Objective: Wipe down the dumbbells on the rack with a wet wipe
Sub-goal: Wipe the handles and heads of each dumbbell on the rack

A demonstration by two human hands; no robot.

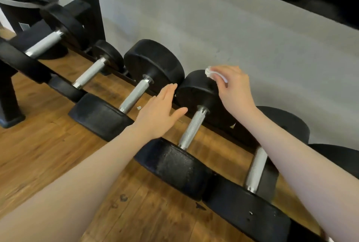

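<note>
Two bare forearms reach in from the near edge over a low black dumbbell rack [239, 134] that runs from the far left to the near right above a wood plank floor [38, 154]. Nearest, at the rack's right end, one dumbbell [255, 169] lies partly under the right forearm. Next to it on the left, the dumbbell being wiped [191, 129] rests across the rails, its knurled steel handle bare between black heads. The left hand [158, 113] hovers flat and relaxed just left of that handle, fingers straight, holding nothing. Farther back, the right hand [234, 86] pinches a crumpled white wet wipe [210, 72] against the top of the dumbbell's far head. Three more dumbbells [136, 96] line the rack toward its far left end. Beyond them, a black bin [21, 6] with a dark liner stands by the rack's upright, and a pale wall [233, 33] backs the row.
</note>
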